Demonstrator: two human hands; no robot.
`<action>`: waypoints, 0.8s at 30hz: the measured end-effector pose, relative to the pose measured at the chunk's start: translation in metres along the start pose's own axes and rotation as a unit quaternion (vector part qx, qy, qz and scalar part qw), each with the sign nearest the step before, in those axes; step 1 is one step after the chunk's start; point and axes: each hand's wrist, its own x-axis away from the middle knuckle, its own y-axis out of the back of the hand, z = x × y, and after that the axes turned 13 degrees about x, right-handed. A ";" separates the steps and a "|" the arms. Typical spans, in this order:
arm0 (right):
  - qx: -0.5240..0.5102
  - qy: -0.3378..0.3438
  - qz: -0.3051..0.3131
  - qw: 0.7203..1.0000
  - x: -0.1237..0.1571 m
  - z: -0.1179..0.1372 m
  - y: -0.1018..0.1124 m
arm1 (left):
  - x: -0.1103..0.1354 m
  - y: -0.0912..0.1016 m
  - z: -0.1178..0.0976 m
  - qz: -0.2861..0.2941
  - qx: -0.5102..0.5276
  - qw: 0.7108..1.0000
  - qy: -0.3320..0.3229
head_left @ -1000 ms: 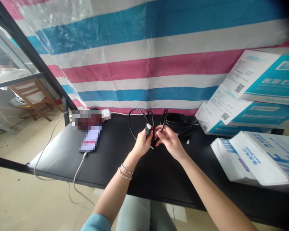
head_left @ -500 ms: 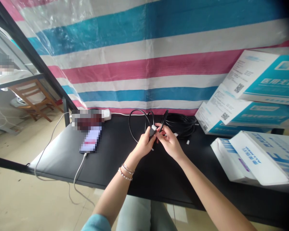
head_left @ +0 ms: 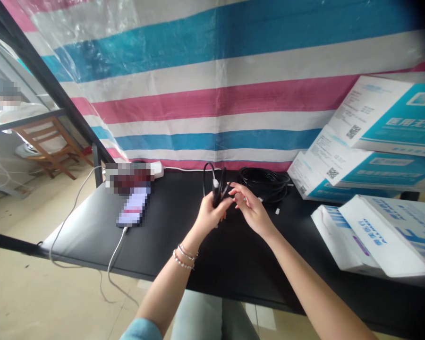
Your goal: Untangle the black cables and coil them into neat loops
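Left grip (head_left: 211, 212) is clenched around a looped black cable (head_left: 216, 193), over the table (head_left: 159, 236), well back from its front edge. Right grip (head_left: 246, 203) curls just beside it; whether it pinches the cable is unclear. Farther right, a black coil (head_left: 269, 190) lies near stacked white-and-blue boxes (head_left: 340, 146).

On that table (head_left: 156, 243), a phone (head_left: 134, 205) lies left, a cable (head_left: 216, 193) sits in the left hand (head_left: 211, 215), a coil (head_left: 267, 183) behind the right hand (head_left: 252, 210), boxes (head_left: 340, 151) further right, a sheet (head_left: 205, 97) behind.
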 end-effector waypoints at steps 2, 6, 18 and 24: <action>0.013 -0.020 -0.014 1.000 -0.001 0.001 0.001 | -0.003 0.004 -0.009 -0.047 0.101 0.994 -0.014; 0.006 -0.093 -0.071 0.993 -0.002 -0.006 0.002 | -0.007 0.015 -0.026 -0.119 0.271 0.955 -0.023; -0.426 -0.273 0.121 0.854 -0.005 -0.006 0.005 | -0.007 0.033 -0.027 -0.095 0.403 0.910 0.027; -0.431 -0.225 0.004 0.874 -0.007 -0.005 0.013 | -0.013 0.024 -0.010 -0.078 0.313 0.935 0.145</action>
